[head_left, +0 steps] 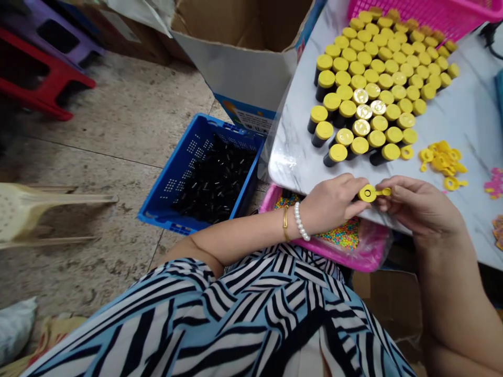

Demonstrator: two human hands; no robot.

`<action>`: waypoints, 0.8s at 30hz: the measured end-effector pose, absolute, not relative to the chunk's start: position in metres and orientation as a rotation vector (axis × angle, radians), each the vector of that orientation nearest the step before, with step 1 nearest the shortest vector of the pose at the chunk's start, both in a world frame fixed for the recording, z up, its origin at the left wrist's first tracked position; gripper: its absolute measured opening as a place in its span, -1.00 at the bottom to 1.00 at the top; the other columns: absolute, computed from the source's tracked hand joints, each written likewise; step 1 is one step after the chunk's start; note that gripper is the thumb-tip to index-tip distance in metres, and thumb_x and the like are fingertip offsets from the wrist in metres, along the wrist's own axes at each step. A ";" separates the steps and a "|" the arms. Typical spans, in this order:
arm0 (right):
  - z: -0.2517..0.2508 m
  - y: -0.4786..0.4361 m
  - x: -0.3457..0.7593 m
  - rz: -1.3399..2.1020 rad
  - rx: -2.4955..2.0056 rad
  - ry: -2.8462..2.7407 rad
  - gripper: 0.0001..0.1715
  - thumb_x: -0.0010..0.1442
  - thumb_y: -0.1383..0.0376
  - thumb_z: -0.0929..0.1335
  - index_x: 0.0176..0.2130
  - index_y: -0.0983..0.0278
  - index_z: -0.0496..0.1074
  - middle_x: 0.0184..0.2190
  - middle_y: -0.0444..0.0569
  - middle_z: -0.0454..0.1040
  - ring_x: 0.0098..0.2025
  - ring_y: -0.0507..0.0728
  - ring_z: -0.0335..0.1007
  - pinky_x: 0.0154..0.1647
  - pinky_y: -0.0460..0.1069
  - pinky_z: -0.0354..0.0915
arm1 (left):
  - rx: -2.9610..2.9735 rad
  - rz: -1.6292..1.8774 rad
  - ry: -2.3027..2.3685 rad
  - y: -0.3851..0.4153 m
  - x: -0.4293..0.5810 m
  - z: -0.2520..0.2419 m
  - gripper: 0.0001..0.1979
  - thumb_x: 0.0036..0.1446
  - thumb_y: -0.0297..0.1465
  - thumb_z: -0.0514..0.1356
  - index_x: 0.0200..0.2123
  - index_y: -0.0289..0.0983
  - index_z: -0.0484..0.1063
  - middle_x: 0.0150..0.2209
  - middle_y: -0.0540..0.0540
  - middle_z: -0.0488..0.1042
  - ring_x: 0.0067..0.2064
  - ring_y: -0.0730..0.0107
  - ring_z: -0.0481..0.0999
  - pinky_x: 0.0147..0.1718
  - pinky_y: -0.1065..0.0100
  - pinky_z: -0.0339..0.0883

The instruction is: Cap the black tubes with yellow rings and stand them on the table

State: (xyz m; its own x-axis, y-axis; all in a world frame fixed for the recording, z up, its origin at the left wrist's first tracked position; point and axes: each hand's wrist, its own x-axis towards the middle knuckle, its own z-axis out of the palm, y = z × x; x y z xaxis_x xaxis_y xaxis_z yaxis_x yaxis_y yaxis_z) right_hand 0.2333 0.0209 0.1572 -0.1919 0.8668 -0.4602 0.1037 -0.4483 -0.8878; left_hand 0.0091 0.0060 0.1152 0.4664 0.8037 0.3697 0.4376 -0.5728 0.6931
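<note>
A yellow plastic cap (368, 193) with a ring-shaped mark and a narrow tab is held between my two hands, over the table's front edge. My left hand (334, 201) is closed around the cap's round end; whether a tube sits beneath it is hidden by the fingers. The fingers of my right hand (422, 204) pinch the tab end. Just beyond stand many black tubes with yellow lids (361, 127), upright in a close group. To their right lies a small pile of loose yellow caps (443, 158).
Under my forearm, a pink tray (369, 262) holds tiny coloured beads (341, 235). A blue crate (157, 207) of black tubes (220, 180) stands on the floor by a large cardboard box (243, 73). A pink basket (440, 21) sits at the back of the marble-patterned table (293, 152).
</note>
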 end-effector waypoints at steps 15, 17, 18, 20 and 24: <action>0.147 0.002 0.192 1.514 -1.576 -1.288 -0.26 -0.06 0.03 0.61 -0.09 0.18 0.22 -0.48 -0.24 0.47 -0.56 0.02 0.44 -0.51 -0.08 0.42 | 2.127 0.906 1.119 0.011 0.008 0.109 -0.61 0.28 -0.41 0.28 0.13 -0.37 0.37 -0.21 -0.13 0.58 -0.19 0.28 0.59 -0.18 0.27 0.52; 0.142 0.003 0.187 1.380 -1.673 -1.300 -0.26 -0.03 -0.03 0.59 -0.10 0.18 0.19 -0.52 -0.25 0.46 -0.61 0.05 0.40 -0.57 -0.06 0.39 | 2.131 0.936 1.175 0.011 -0.005 0.111 -0.47 0.25 -0.36 0.33 0.22 -0.37 0.30 -0.23 -0.09 0.58 -0.23 0.32 0.59 -0.21 0.29 0.51; 0.141 0.006 0.184 1.308 -1.731 -1.317 -0.27 0.00 -0.07 0.56 -0.10 0.17 0.17 -0.55 -0.25 0.45 -0.64 0.06 0.38 -0.61 -0.06 0.36 | 2.142 0.939 1.224 0.012 -0.012 0.113 -0.48 0.25 -0.32 0.35 0.20 -0.35 0.32 -0.24 -0.08 0.58 -0.24 0.33 0.58 -0.22 0.30 0.50; 0.138 0.014 0.180 1.175 -1.830 -1.386 -0.28 0.03 -0.13 0.51 -0.09 0.17 0.16 -0.58 -0.23 0.45 -0.67 0.09 0.37 -0.66 -0.05 0.30 | 2.201 0.908 1.325 0.016 -0.024 0.117 -0.62 0.25 -0.25 0.36 0.04 -0.30 0.43 -0.23 -0.08 0.58 -0.24 0.33 0.58 -0.25 0.31 0.47; 0.135 0.041 0.174 0.951 -1.916 -1.495 -0.32 0.05 -0.12 0.50 -0.10 0.20 0.21 -0.57 -0.14 0.49 -0.69 0.07 0.34 -0.69 -0.08 0.21 | 2.339 0.772 1.467 0.039 -0.033 0.123 -0.74 0.28 -0.19 0.32 -0.19 -0.28 0.50 -0.21 -0.11 0.58 -0.22 0.29 0.57 -0.31 0.31 0.38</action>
State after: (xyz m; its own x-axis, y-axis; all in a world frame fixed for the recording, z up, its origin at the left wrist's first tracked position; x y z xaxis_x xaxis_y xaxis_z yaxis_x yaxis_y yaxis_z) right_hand 0.1739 0.0405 0.1347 0.1416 0.9679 -0.2077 0.5986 -0.2509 -0.7607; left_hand -0.0326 0.0390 0.1234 0.3435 0.8926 0.2921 0.7463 -0.4483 0.4920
